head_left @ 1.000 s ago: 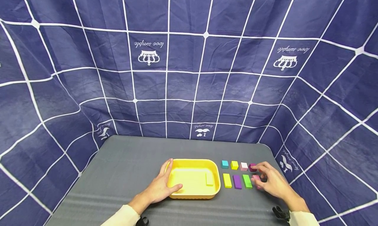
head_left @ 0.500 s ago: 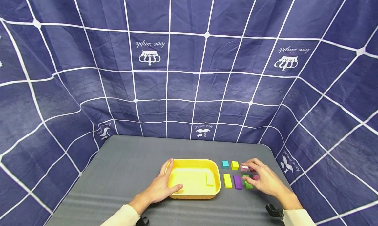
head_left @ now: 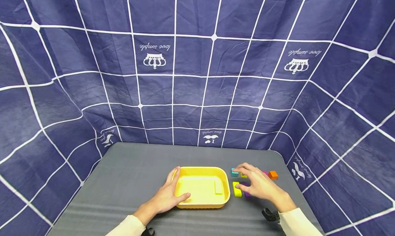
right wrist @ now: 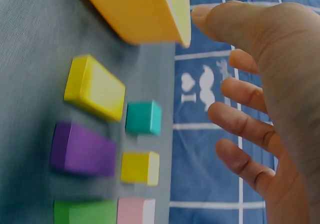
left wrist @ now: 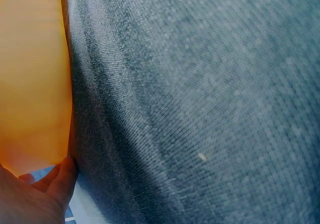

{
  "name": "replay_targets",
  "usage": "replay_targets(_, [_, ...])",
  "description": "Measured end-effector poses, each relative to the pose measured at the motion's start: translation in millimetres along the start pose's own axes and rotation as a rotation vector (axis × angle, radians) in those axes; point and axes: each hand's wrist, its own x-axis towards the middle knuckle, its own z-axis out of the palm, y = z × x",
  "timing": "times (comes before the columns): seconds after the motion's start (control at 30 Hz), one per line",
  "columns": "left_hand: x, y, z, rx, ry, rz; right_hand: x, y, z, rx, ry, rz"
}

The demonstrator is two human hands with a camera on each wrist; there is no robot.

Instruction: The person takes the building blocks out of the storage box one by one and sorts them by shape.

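The head view looks forward and down from above the desk (head_left: 129,167), taking in the whole scene from afar. The left wrist view sits very near the desk, sharing the yellow tray (left wrist: 30,84); the right wrist view, close too, shares tray and coloured blocks (right wrist: 95,86).

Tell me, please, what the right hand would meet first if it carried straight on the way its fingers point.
Most likely the teal cube: the right hand hovers open over the blocks, its fingertips almost above it. The yellow tray lies beyond; height is unclear.
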Motion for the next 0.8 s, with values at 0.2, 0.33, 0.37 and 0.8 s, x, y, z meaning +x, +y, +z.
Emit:
replay_targets(0.2, [-0.5, -1.2, -0.4, 0.001, -0.008, -0.013, 22.8, -13.0, 9.2, 0.024, -0.078, -0.085])
replay_targets(0.33, [0.3, -1.4, -0.2, 0.007, -0.005, -0.009, 35.8, -19.6, 13.9, 0.007, -0.119, -0.137])
replay_targets(0.37, [0.4, -1.5, -0.1, 0.009, -0.004, -0.008, 38.6, -21.5, 14.8, 0.008, -0.129, -0.149])
replay_targets(0.8, [-0.9, -0.9, -1.0, 0.007, -0.01, -0.005, 67.7, -39.7, 25.5, -0.048, -0.302, -0.267])
